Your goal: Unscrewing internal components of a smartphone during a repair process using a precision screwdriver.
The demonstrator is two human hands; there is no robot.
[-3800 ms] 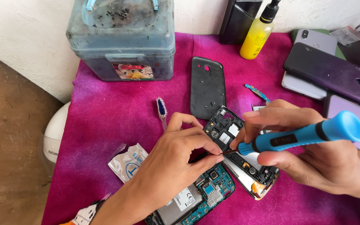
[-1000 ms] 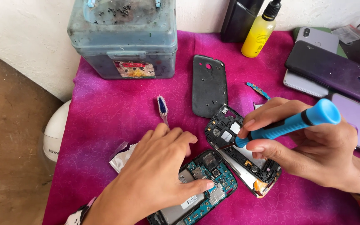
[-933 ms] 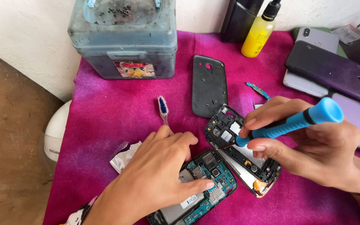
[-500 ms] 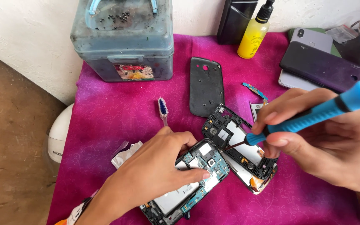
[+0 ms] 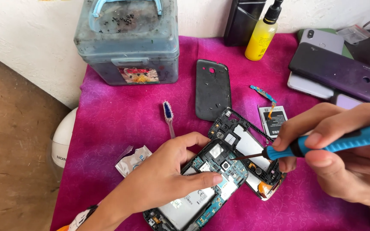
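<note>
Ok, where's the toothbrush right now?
In the head view the toothbrush lies on the pink cloth, left of the black back cover, just above the left hand.

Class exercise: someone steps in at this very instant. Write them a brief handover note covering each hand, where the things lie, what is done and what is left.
Left hand: flat on the opened phone, fingers steadying its circuit board.
Right hand: grips the blue screwdriver, tip over the board's upper edge.
Black inner frame: lies beside the phone on the magenta cloth.
Done: back cover and battery are off, set aside.
Left: the board is still seated in the phone.
</note>
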